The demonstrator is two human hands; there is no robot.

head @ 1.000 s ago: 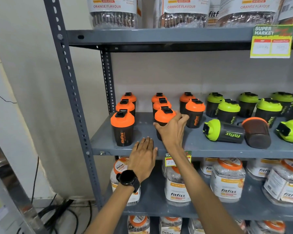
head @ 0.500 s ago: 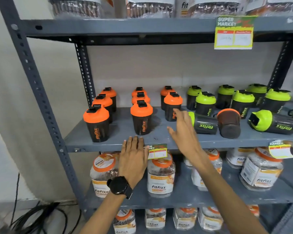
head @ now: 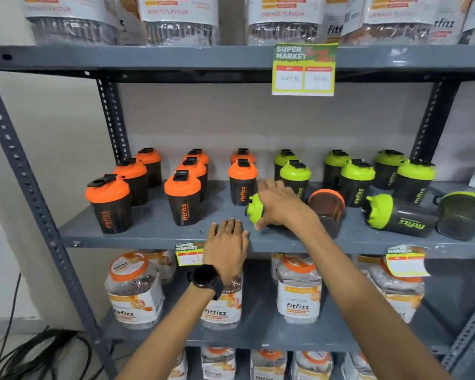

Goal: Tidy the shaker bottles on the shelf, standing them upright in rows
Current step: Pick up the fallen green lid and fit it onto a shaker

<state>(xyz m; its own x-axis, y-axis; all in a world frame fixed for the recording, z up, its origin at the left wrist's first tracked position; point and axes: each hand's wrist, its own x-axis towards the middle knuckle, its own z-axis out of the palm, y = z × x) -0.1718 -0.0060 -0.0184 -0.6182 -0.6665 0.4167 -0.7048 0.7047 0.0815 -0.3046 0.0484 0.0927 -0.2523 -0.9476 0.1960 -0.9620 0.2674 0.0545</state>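
Black shaker bottles stand on the grey middle shelf (head: 154, 234). Orange-lidded ones (head: 183, 198) form upright rows on the left, green-lidded ones (head: 356, 185) on the right. My right hand (head: 280, 204) wraps over a green-lidded shaker (head: 254, 209) that lies on its side, lid pointing left. Just right of it an orange-lidded shaker (head: 327, 209) lies tipped, base towards me. Farther right lie another green-lidded shaker (head: 395, 218) and a dark one (head: 462, 215). My left hand (head: 226, 245), with a black watch, rests flat on the shelf's front edge, fingers together.
Clear jars with orange lids (head: 299, 292) fill the shelf below, and more jars (head: 176, 20) stand on the shelf above. Yellow price tags (head: 303, 69) hang from the shelf edges. A perforated grey upright (head: 33, 187) runs down the left. Black cables (head: 39, 352) lie on the floor.
My right hand let go of the front orange-lidded shaker, moved right and closed over the lying green-lidded shaker. The view shifted right and closer. My left hand stayed on the shelf edge.
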